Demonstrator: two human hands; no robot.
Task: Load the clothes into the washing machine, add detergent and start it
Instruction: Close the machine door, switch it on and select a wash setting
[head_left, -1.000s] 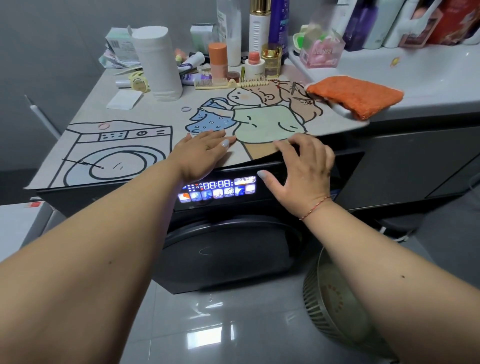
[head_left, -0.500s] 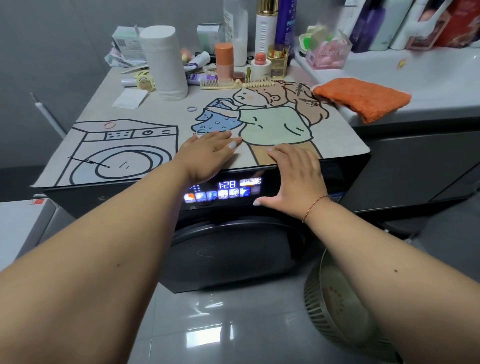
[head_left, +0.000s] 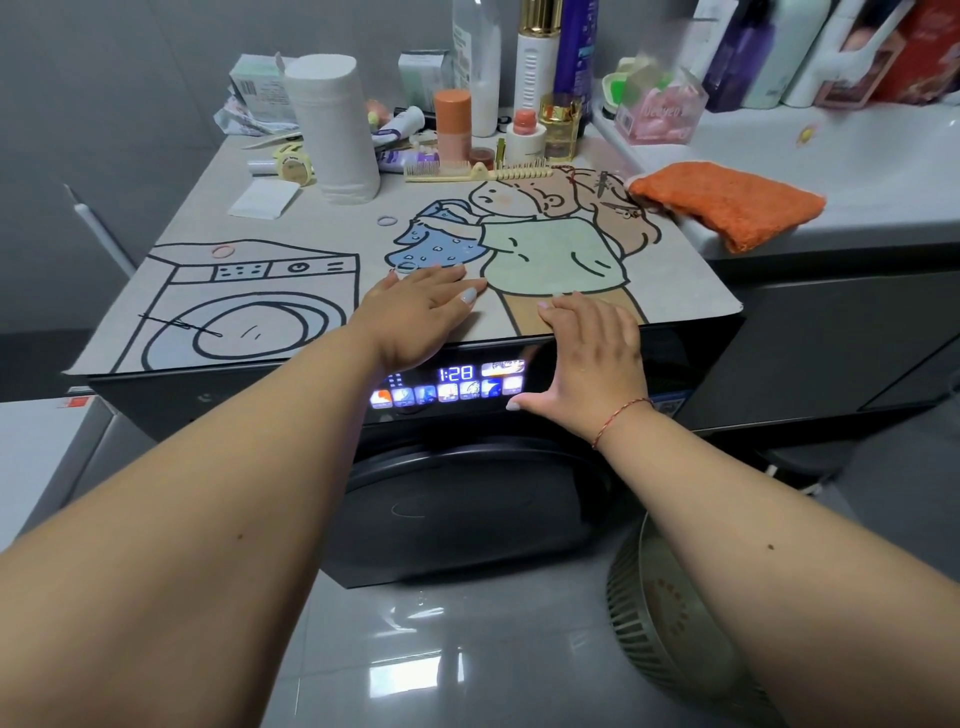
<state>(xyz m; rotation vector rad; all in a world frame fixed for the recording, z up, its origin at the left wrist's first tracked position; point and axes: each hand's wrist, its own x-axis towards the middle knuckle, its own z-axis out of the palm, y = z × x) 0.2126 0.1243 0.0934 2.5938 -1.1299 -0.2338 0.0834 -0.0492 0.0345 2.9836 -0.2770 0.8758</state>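
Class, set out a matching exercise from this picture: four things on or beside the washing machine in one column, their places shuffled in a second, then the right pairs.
1. orange fluffy cloth
2. white paper roll
3. left hand
4. lit display panel

A. flat on the cartoon mat
B. on the sink counter edge
C. upright at the mat's back
D. on the machine's front

1-B, 2-C, 3-A, 4-D

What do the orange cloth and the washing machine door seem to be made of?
The orange cloth looks like fluffy microfibre or terry: its surface is nubby and matte, and it lies softly folded. The washing machine door looks like dark glossy plastic, perhaps glass: it is smooth and shows faint reflections.
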